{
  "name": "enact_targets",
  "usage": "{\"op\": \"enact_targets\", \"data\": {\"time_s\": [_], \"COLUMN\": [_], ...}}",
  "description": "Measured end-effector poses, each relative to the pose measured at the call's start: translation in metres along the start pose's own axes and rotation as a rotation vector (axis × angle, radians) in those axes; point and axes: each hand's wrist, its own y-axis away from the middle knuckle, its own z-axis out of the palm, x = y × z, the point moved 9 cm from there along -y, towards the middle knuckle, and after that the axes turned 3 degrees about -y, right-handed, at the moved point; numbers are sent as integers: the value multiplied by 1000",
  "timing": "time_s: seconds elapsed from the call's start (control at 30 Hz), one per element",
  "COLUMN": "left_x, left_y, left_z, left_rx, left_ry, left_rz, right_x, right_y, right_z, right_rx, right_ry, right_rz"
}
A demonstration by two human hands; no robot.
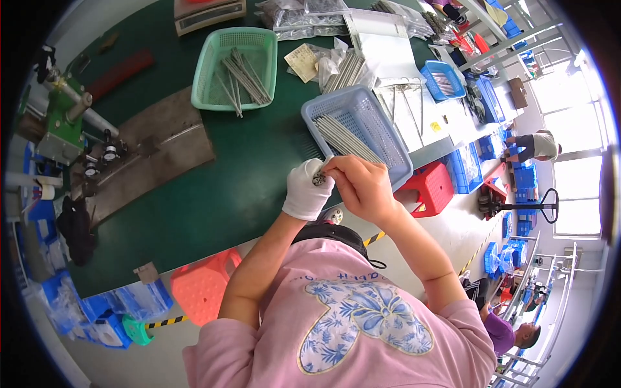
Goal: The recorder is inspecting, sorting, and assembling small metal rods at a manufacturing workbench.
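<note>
Over the green table (pixel 213 194), gloved left hand (pixel 305 189) grip clenched on small metal part (pixel 318 180), bare right hand (pixel 362 186) pinching it, clear bags (pixel 304 16) beyond.

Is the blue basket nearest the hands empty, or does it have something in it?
Not empty: the blue basket holds a bundle of thin metal rods lying along its left side; the rest of its floor shows bare.

The gloved left hand (pixel 305 189) and bare right hand (pixel 362 186) meet, fingers pinched together, forearms bent upward from the elbows.
</note>
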Motion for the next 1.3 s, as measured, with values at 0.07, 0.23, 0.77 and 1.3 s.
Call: {"op": "enact_targets", "data": {"time_s": [0.07, 0.23, 0.77, 1.3], "left_x": [-2, -4, 7, 14], "left_y": [1, 1, -5, -6], "left_z": [1, 1, 0, -3], "left_rx": [18, 21, -2, 30], "left_ry": [24, 91, -11, 39], "left_rz": [25, 12, 49, 88], "right_x": [-2, -1, 6, -2], "right_y": [0, -1, 3, 4], "right_z": [2, 5, -8, 0], "right_rx": [-14, -65, 63, -50], "right_ry": [9, 56, -39, 36], "right_rz": [-10, -16, 54, 35]}}
